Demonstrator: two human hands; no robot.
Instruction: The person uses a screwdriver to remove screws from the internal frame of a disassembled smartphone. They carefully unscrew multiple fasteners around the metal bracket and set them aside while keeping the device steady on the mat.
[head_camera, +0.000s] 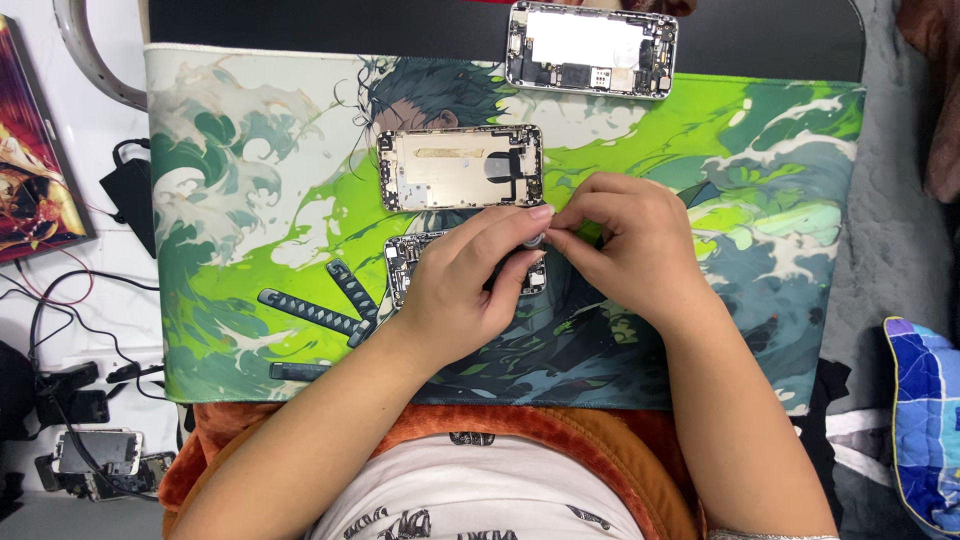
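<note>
My left hand (462, 282) and my right hand (628, 240) meet over the middle of a green illustrated desk mat (250, 200). Their fingertips pinch a small round grey part (536, 241) between them. Under my left hand lies an opened phone housing (405, 262), mostly hidden by the fingers. Just beyond the hands lies a second, gold phone back housing (460, 167), empty inside. A third opened phone chassis (590, 48), with its parts still fitted, lies at the mat's far edge.
Black cables, a dark adapter (130, 190) and a broken phone screen (98, 452) lie on the white surface at left. A colourful book (30, 170) sits at the left edge. A blue patterned cushion (925, 420) is at lower right.
</note>
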